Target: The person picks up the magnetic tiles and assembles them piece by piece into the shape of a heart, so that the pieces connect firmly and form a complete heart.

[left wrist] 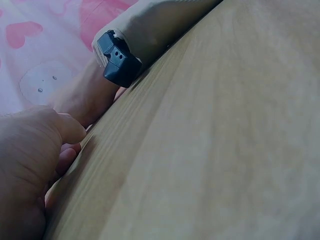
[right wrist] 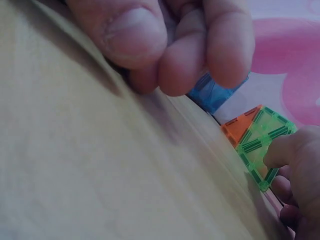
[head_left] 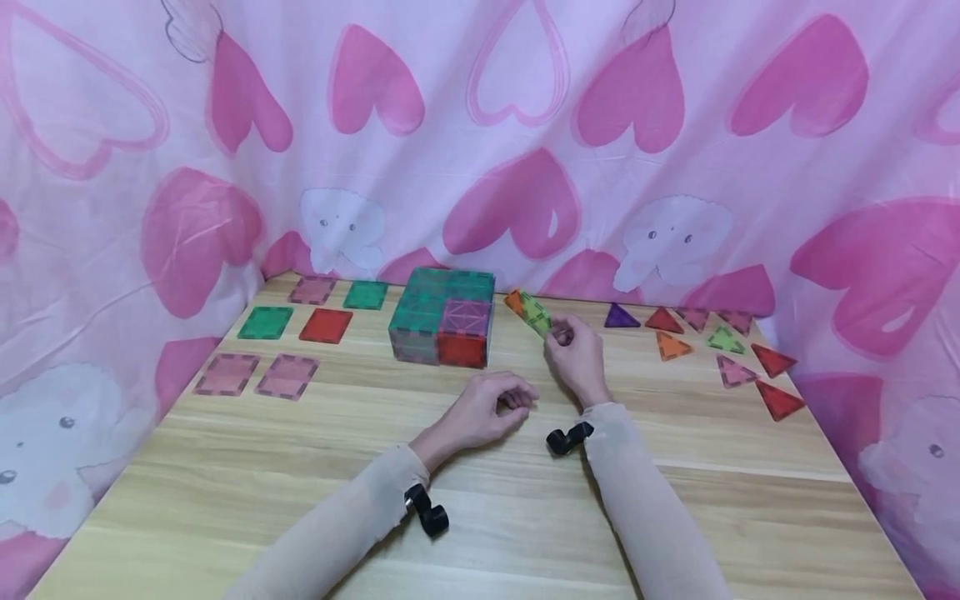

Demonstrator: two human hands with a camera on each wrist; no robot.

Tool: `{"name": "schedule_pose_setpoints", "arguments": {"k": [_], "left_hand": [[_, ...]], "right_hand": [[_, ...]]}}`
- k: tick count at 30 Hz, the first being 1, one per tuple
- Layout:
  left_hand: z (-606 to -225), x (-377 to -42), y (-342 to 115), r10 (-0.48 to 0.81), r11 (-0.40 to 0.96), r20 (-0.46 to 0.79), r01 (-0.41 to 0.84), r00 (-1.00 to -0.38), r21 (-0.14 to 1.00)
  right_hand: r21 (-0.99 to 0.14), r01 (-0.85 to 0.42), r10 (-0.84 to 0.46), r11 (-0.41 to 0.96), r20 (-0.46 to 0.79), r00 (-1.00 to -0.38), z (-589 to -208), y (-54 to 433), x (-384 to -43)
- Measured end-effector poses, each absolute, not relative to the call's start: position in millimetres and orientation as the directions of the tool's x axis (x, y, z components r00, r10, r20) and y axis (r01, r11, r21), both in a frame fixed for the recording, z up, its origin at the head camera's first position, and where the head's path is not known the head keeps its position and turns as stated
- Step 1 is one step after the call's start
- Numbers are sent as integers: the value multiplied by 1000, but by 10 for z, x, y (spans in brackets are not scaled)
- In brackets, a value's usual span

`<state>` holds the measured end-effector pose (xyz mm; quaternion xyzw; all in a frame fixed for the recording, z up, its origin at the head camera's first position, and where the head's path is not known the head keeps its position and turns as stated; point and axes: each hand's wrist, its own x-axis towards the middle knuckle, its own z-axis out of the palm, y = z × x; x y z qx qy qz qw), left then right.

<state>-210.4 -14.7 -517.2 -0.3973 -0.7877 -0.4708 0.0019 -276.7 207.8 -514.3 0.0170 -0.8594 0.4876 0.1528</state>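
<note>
My right hand (head_left: 576,354) pinches the near end of a strip of joined triangular magnetic tiles (head_left: 534,313), green with an orange one at the far end. In the right wrist view, the thumb and fingers hold the green tiles (right wrist: 262,145) by their edge, and the orange tile (right wrist: 241,126) points away from the hand. My left hand (head_left: 483,408) lies low at the table with loosely curled fingers and nothing in them. Left of the strip stands a box built of magnetic tiles (head_left: 420,302), mostly green on top, with purple and red at its near right corner.
Square tiles lie at the left of the wooden table (head_left: 480,533), among them a red square tile (head_left: 326,326) and a pink square tile (head_left: 287,377). Several triangular tiles lie at the right, including a purple triangle tile (head_left: 622,316). A pink heart-patterned curtain (head_left: 420,175) surrounds the table.
</note>
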Motion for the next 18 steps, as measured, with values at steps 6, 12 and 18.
{"name": "schedule_pose_setpoints", "arguments": {"k": [6,12,18], "left_hand": [[-5182,-2115,-140,627,244,372,625,-685,741],[-5199,-2126,-140,621,241,375,623,-688,745],[-5187,-2117,-140,618,257,359,612,-699,748]], "right_hand": [[-828,-200,111,525,299,-948,-5157,2096,-2762],[-876,-224,111,427,297,-948,-5160,2214,-2709],[-887,-263,204,379,357,-911,-5178,2550,-2630]]}}
